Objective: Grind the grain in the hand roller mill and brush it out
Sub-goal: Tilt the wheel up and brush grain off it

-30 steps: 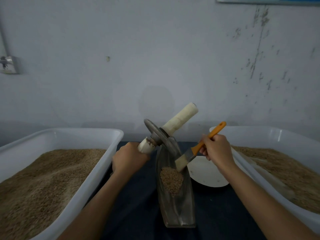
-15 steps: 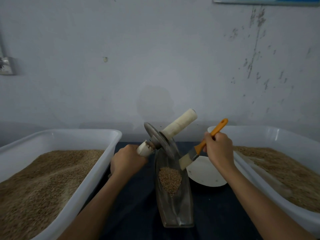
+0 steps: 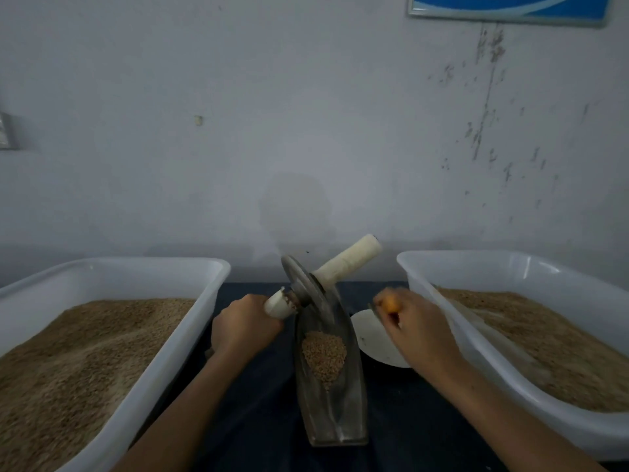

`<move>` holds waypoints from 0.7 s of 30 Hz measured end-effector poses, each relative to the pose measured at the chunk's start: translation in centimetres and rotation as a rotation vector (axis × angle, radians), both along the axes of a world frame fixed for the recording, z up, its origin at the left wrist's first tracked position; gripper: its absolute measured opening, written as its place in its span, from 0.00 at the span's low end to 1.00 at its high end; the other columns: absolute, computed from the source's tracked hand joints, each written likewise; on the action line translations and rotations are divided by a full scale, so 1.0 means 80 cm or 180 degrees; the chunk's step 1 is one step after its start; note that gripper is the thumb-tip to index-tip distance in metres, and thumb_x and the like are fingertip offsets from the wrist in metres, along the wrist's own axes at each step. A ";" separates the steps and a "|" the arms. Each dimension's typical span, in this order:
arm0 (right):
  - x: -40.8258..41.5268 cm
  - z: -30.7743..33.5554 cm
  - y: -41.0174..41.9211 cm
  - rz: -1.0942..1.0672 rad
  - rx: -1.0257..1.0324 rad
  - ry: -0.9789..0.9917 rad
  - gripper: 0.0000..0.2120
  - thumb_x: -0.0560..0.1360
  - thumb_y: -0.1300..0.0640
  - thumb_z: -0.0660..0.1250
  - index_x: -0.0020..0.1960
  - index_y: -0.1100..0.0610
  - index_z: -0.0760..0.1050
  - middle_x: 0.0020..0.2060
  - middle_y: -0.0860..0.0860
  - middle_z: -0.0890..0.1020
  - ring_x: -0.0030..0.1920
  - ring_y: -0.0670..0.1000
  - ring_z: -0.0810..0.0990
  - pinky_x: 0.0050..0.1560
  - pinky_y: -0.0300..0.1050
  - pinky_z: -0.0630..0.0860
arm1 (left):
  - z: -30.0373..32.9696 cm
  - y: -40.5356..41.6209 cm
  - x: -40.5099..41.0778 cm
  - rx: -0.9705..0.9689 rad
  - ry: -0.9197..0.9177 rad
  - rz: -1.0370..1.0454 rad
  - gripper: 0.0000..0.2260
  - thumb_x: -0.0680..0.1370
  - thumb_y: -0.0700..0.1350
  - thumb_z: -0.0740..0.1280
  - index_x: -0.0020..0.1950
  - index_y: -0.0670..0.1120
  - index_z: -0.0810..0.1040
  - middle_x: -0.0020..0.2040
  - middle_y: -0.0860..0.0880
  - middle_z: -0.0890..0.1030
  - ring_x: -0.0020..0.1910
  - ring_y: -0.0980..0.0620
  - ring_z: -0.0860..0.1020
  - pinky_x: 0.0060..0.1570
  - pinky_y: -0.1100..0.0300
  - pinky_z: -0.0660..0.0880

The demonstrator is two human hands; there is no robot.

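A boat-shaped metal trough (image 3: 332,417) lies lengthwise on the dark table with a small heap of grain (image 3: 323,356) in it. A grey roller disc (image 3: 306,284) stands tilted at the trough's far end on an axle with pale handles; the right handle (image 3: 350,262) points up and right. My left hand (image 3: 243,327) grips the left handle (image 3: 279,304). My right hand (image 3: 413,327) holds the orange-handled brush (image 3: 389,305) low over a white plate (image 3: 374,342), right of the trough. The brush's bristles are hidden.
Two large white tubs of brown grain flank the trough: one at the left (image 3: 163,362), one at the right (image 3: 442,321). A grey wall stands close behind the table. Dark table surface (image 3: 258,420) shows between the tubs.
My right hand has swung the brush away from the trough and down to the right, over the plate. My left hand stays on the handle; the roller has barely shifted.
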State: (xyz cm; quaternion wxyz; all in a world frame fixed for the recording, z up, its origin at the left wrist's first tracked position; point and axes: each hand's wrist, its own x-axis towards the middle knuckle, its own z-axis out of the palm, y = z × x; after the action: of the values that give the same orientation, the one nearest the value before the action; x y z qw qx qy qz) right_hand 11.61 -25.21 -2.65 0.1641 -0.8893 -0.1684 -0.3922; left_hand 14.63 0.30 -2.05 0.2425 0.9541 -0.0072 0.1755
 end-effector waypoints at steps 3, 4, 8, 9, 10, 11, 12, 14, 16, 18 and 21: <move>-0.010 -0.014 -0.007 -0.0021 -0.1244 0.0075 0.14 0.59 0.63 0.81 0.40 0.55 0.79 0.35 0.50 0.79 0.34 0.50 0.78 0.29 0.41 0.72 | 0.001 -0.001 -0.002 0.0089 -0.0023 0.0005 0.08 0.73 0.51 0.65 0.34 0.55 0.71 0.34 0.54 0.78 0.36 0.51 0.77 0.34 0.60 0.69; -0.012 -0.016 -0.010 -0.0063 -0.1535 0.0122 0.18 0.53 0.62 0.82 0.39 0.54 0.80 0.35 0.49 0.80 0.33 0.50 0.79 0.29 0.40 0.72 | 0.001 -0.002 -0.002 0.0108 -0.0035 0.0010 0.08 0.73 0.51 0.65 0.34 0.56 0.71 0.34 0.54 0.78 0.36 0.51 0.77 0.34 0.60 0.69; -0.019 -0.009 -0.006 -0.0168 -0.2410 0.0573 0.19 0.59 0.61 0.78 0.49 0.53 0.81 0.46 0.51 0.82 0.45 0.52 0.80 0.40 0.43 0.74 | 0.000 -0.002 -0.001 0.0182 -0.0028 -0.0012 0.07 0.73 0.52 0.65 0.35 0.56 0.71 0.35 0.54 0.78 0.36 0.52 0.78 0.35 0.60 0.70; -0.017 -0.009 -0.007 -0.0109 -0.2557 0.0834 0.18 0.67 0.63 0.72 0.56 0.53 0.77 0.55 0.51 0.79 0.53 0.53 0.77 0.47 0.46 0.72 | -0.001 -0.002 -0.001 0.0210 -0.0037 -0.0024 0.06 0.73 0.52 0.65 0.36 0.56 0.71 0.35 0.54 0.79 0.37 0.52 0.78 0.35 0.60 0.71; -0.013 -0.012 -0.012 -0.0069 -0.2571 0.1009 0.20 0.72 0.65 0.66 0.62 0.53 0.72 0.61 0.51 0.74 0.60 0.54 0.73 0.52 0.47 0.69 | -0.002 -0.001 -0.002 0.0243 -0.0051 -0.0034 0.05 0.73 0.52 0.66 0.37 0.56 0.72 0.36 0.54 0.79 0.37 0.52 0.78 0.36 0.60 0.72; -0.012 -0.009 -0.013 -0.0067 -0.2453 0.1100 0.22 0.73 0.67 0.64 0.64 0.52 0.69 0.63 0.50 0.72 0.62 0.54 0.71 0.52 0.47 0.67 | -0.003 -0.001 -0.001 0.0282 -0.0067 -0.0048 0.05 0.73 0.52 0.66 0.39 0.56 0.73 0.36 0.53 0.79 0.38 0.52 0.78 0.38 0.60 0.73; -0.014 -0.008 -0.012 -0.0033 -0.2180 0.1051 0.24 0.71 0.68 0.64 0.64 0.52 0.69 0.61 0.50 0.72 0.61 0.54 0.71 0.50 0.46 0.67 | -0.003 -0.001 -0.001 0.0327 -0.0077 -0.0063 0.04 0.73 0.52 0.66 0.40 0.56 0.73 0.37 0.53 0.79 0.38 0.52 0.78 0.39 0.59 0.74; -0.015 0.003 -0.010 -0.0017 -0.1527 0.0678 0.25 0.64 0.72 0.68 0.58 0.55 0.73 0.52 0.52 0.76 0.51 0.55 0.76 0.41 0.43 0.66 | -0.003 -0.001 0.000 0.0412 -0.0089 -0.0098 0.02 0.73 0.51 0.66 0.41 0.55 0.74 0.37 0.53 0.80 0.39 0.52 0.79 0.40 0.59 0.76; -0.012 0.017 -0.002 -0.0159 -0.1041 0.0287 0.28 0.56 0.74 0.71 0.54 0.58 0.75 0.48 0.54 0.77 0.45 0.55 0.77 0.39 0.43 0.69 | 0.000 0.001 0.001 0.0475 -0.0097 -0.0151 0.02 0.72 0.50 0.67 0.43 0.53 0.76 0.38 0.53 0.80 0.39 0.51 0.79 0.41 0.57 0.78; 0.000 0.027 0.006 -0.0363 -0.0995 0.0000 0.33 0.55 0.73 0.70 0.59 0.59 0.74 0.54 0.56 0.76 0.51 0.58 0.75 0.47 0.49 0.73 | 0.002 0.004 0.003 0.0568 -0.0131 -0.0206 0.04 0.72 0.50 0.67 0.45 0.53 0.77 0.38 0.53 0.80 0.40 0.52 0.79 0.42 0.56 0.78; 0.018 0.031 0.019 -0.0437 -0.1167 0.0035 0.33 0.63 0.71 0.68 0.67 0.57 0.71 0.62 0.55 0.74 0.64 0.59 0.71 0.68 0.59 0.62 | 0.008 0.008 0.006 0.0756 -0.0242 -0.0277 0.05 0.73 0.53 0.67 0.46 0.54 0.77 0.38 0.55 0.77 0.40 0.53 0.78 0.41 0.58 0.76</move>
State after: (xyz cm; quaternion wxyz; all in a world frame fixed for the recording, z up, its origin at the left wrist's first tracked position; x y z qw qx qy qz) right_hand 13.09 -23.69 -0.18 -0.0268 -0.9158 -0.1751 -0.3604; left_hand 15.09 0.91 -1.40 0.1347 0.9676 -0.0784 0.1988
